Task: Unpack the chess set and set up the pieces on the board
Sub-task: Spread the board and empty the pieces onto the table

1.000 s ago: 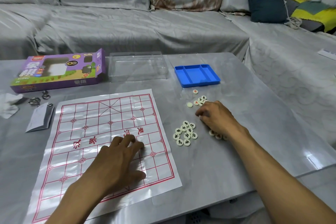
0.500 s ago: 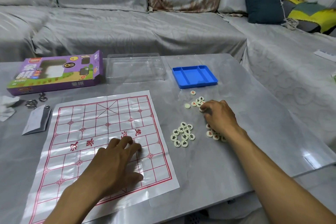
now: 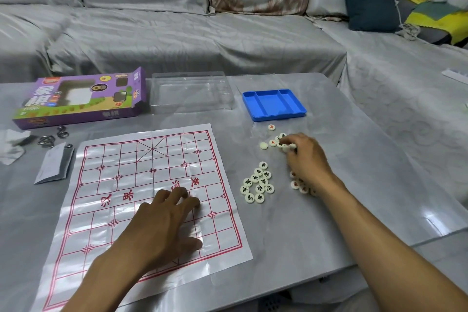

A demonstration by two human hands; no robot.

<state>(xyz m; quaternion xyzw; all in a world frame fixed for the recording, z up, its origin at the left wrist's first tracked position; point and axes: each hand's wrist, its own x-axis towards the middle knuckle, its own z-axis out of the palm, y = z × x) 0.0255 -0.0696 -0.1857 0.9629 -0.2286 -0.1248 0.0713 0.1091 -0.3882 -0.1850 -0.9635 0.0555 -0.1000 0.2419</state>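
right hand (image 3: 305,157) fingers curled down onto red-marked pieces (image 3: 276,140) near blue tray (image 3: 274,115), whether pinching one cannot tell. left hand (image 3: 164,223) flat, fingers spread, pressing paper board (image 3: 121,175). black-marked pieces (image 3: 258,182) clustered between board and right hand.

Red characters 汉界 and 楚 ran across the middle band of the paper board (image 3: 141,185), just beyond the left hand's fingertips (image 3: 186,197). The purple box (image 3: 78,101) carried 象棋 in large white type. Marks on the round pieces (image 3: 257,185) were too small to read.
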